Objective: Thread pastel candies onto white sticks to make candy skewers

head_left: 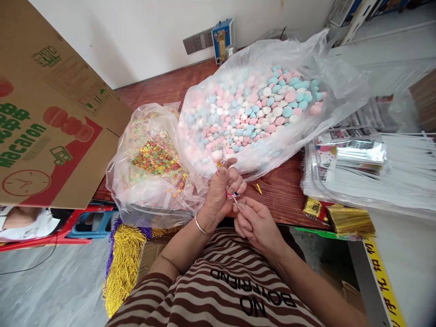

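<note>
"Two hands meet before the striped shirt [207,277] in the head view. What do they hold?"

"The left hand [221,188] is curled closed, thumb against bent fingers, below a small clear packet [217,153] with pale pieces inside. The right hand [257,223] pinches a thin white stick [235,200] between thumb and forefinger, its other fingers folded in."

"And where is the packet?"

"Sticking up out of the left hand, near the front edge of the table [286,193], with the big bag of pastel candies [259,109] behind it. Whether it touches that bag is hard to tell."

"How would it handle?"

"Very light, most likely. The film looks thin and slippery, and the pale pieces could dent or crack under a hard squeeze. The narrow part by the gold tie [219,165] seems the safer hold. The stick looks fairly stiff, though slender enough to bend, so a fingertip pinch suits it. Fingers hide whether it joins the packet."

"How are the arms set?"

"The left forearm slants up from the lower left, a pale bracelet [200,225] at its wrist. The right comes in from the lower right, elbow out, its hand lower and nearer the body than the left one."
</note>
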Tool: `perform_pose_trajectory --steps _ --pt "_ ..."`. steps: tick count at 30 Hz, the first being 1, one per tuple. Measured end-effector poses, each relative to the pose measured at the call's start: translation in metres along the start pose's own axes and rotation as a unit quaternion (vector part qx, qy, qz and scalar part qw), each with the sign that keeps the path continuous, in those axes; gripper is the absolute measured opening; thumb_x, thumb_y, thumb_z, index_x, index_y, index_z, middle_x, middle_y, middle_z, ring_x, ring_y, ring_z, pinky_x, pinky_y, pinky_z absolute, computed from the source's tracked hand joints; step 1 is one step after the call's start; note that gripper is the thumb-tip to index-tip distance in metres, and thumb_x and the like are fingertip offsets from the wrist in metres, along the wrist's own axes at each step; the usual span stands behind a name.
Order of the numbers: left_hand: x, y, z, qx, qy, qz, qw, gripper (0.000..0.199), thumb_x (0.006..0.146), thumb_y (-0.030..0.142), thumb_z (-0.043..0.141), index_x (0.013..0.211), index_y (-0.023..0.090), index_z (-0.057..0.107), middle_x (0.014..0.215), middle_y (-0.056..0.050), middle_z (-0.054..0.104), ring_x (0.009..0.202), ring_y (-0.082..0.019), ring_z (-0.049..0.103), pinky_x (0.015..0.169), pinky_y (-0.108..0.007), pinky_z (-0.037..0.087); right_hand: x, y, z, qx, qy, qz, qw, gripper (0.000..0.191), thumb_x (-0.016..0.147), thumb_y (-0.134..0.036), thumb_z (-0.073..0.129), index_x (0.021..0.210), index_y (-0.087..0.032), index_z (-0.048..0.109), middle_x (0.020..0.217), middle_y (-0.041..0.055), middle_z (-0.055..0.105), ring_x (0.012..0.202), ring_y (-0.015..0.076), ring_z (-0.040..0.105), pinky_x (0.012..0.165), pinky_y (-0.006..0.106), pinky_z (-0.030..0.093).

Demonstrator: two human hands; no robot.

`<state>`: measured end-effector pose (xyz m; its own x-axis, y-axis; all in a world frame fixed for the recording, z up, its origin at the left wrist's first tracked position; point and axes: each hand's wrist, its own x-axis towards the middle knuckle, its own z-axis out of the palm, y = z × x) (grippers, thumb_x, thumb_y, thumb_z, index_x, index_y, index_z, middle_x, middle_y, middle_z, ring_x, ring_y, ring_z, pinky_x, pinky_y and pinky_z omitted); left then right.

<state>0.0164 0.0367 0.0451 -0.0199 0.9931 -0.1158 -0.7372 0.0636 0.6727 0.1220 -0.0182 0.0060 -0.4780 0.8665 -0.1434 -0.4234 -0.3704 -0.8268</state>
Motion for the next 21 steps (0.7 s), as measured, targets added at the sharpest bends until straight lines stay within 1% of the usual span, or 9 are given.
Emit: perform_pose_trajectory --steps 2,5,7,9,12,15,17,19,21 --pt "-0.003 -0.004 0.002 0.021 -0.01 0.007 1.0 0.052 0.074 0.057 0.082 0.105 0.019 0.064 0.056 0.012 0.029 0.041 -0.002 0.023 0.045 -0.018 0.033 0.004 0.001 0.003 0.06 0.01 0.009 0.998 0.031 0.094 -0.05 0.063 0.085 -0.022 0.054 0.046 -0.0153 0.03 0.033 0.0041 0.019 0.037 0.019 0.027" --pt "-0.008 -0.014 0.001 0.094 -0.01 0.02 0.995 0.055 0.076 0.058 0.081 0.111 0.02 0.06 0.063 0.009 0.045 0.049 -0.005 0.043 0.058 -0.021 0.047 0.011 0.002 0.003 0.032 0.067 -0.044 0.996 0.033 0.091 -0.052 0.067 0.086 -0.022 0.053 0.051 -0.0131 0.034 0.038 0.0049 0.024 0.038 0.018 0.024" --pt "-0.012 -0.021 -0.005 0.171 -0.018 0.043 0.984 0.06 0.079 0.058 0.078 0.12 0.021 0.056 0.085 0.001 0.062 0.066 -0.009 0.061 0.071 -0.026 0.054 0.014 0.001 0.0 -0.017 0.1 -0.078 0.992 0.034 0.092 -0.053 0.065 0.085 -0.022 0.054 0.054 -0.0113 0.035 0.042 0.006 0.027 0.039 0.018 0.024" --pt "-0.015 -0.025 -0.016 0.27 -0.027 0.099 0.957 0.065 0.083 0.058 0.074 0.131 0.023 0.049 0.115 -0.009 0.066 0.088 -0.016 0.069 0.081 -0.031 0.057 0.016 -0.001 -0.005 -0.072 0.128 -0.102 0.984 0.033 0.095 -0.053 0.061 0.085 -0.022 0.056 0.055 -0.0098 0.036 0.044 0.0071 0.029 0.04 0.02 0.025" --pt "-0.019 -0.026 -0.036 0.46 -0.001 0.243 0.854 0.059 0.093 0.049 0.065 0.14 0.023 0.04 0.13 -0.016 0.06 0.11 -0.022 0.068 0.092 -0.037 0.058 0.015 -0.004 -0.01 -0.154 0.163 -0.133 0.965 0.03 0.098 -0.049 0.057 0.088 -0.021 0.06 0.056 -0.008 0.04 0.046 0.0089 0.033 0.043 0.022 0.028" --pt "-0.02 -0.021 -0.048 0.616 0.016 0.403 0.677 0.04 0.095 0.031 0.063 0.131 0.02 0.049 0.115 -0.011 0.066 0.104 -0.02 0.068 0.09 -0.037 0.059 0.013 -0.007 -0.011 -0.228 0.184 -0.157 0.943 0.028 0.1 -0.045 0.055 0.09 -0.02 0.062 0.057 -0.0071 0.042 0.049 0.0099 0.035 0.046 0.023 0.03" --pt "-0.019 -0.016 -0.048 0.664 -0.001 0.461 0.589 0.028 0.094 0.021 0.063 0.121 0.02 0.055 0.103 -0.008 0.069 0.095 -0.018 0.069 0.083 -0.035 0.059 0.012 -0.008 -0.009 -0.273 0.199 -0.175 0.925 0.026 0.1 -0.041 0.054 0.089 -0.019 0.062 0.059 -0.0062 0.045 0.05 0.0102 0.037 0.048 0.023 0.031" --pt "-0.017 -0.011 -0.044 0.683 -0.014 0.48 0.55 0.021 0.094 0.016 0.061 0.114 0.019 0.058 0.097 -0.006 0.071 0.091 -0.016 0.07 0.08 -0.031 0.059 0.011 -0.008 -0.006 -0.31 0.214 -0.198 0.905 0.023 0.099 -0.037 0.054 0.088 -0.019 0.062 0.059 -0.006 0.048 0.051 0.0102 0.039 0.05 0.024 0.033" --pt "-0.016 -0.008 -0.04 0.689 -0.018 0.487 0.536 0.018 0.095 0.013 0.059 0.112 0.019 0.059 0.095 -0.006 0.072 0.088 -0.015 0.07 0.078 -0.029 0.058 0.01 -0.008 -0.004 -0.332 0.221 -0.216 0.891 0.02 0.099 -0.033 0.054 0.087 -0.019 0.061 0.058 -0.0068 0.048 0.05 0.0099 0.039 0.051 0.024 0.034"
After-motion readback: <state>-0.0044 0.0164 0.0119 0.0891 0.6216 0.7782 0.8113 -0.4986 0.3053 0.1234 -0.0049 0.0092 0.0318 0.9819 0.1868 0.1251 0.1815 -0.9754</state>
